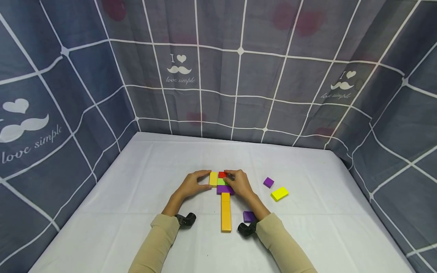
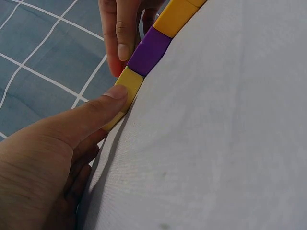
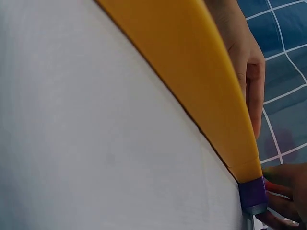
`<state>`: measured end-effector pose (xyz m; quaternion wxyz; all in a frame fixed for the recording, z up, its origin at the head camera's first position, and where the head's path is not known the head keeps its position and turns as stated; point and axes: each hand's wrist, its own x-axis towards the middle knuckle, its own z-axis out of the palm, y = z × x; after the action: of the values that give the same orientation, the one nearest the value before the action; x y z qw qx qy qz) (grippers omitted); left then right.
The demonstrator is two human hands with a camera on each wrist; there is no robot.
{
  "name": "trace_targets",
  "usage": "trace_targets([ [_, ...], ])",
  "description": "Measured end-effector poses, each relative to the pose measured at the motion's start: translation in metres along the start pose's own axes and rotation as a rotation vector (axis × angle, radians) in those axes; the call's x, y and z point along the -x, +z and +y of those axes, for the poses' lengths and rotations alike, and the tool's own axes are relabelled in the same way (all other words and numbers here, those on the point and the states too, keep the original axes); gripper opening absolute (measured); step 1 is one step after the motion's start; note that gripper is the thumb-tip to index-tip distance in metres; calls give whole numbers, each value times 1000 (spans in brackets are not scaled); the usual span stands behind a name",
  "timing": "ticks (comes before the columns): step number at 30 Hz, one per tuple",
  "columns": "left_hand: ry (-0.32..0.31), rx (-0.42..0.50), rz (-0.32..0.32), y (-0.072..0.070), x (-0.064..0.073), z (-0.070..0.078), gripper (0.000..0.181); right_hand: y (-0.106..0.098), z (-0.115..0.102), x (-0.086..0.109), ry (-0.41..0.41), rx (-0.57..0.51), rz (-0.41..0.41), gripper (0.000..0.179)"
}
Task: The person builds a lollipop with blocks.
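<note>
My left hand (image 1: 190, 185) pinches a pale yellow block (image 1: 213, 179) between thumb and fingers, at the left side of a small group of blocks. My right hand (image 1: 240, 184) pinches a red block (image 1: 221, 174), its thumb and index finger at the block's near and far edges. Just nearer lies a green block (image 1: 222, 182), partly covered by that thumb. A purple block (image 1: 224, 190) lies crosswise below the green one. From it a long orange-yellow bar (image 1: 225, 216) runs toward me. In the left wrist view the yellow block (image 2: 129, 81) meets the purple block's (image 2: 149, 50) end.
To the right lie a small purple cube (image 1: 268, 182) and a bright yellow block (image 1: 280, 194). Another purple block (image 1: 249, 217) sits by my right wrist, partly hidden. A white cloth (image 1: 102, 227) covers the table; grey checked curtains (image 1: 218, 76) stand around it.
</note>
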<state>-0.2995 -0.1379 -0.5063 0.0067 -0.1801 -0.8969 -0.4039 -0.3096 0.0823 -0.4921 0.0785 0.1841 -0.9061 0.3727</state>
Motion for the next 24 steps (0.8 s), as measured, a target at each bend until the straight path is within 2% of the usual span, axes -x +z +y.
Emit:
trace_targets([
  [11,5,16,4,-1,2,1,62,5,-3,2,-1,-26,-13,33],
  [19,-14,5,6,-2,1,2,62,3,-6,5,5,-5,29,35],
  [24,-29,5,-2,-1,2,3,64,-9,-6,13,29,-37,76,31],
])
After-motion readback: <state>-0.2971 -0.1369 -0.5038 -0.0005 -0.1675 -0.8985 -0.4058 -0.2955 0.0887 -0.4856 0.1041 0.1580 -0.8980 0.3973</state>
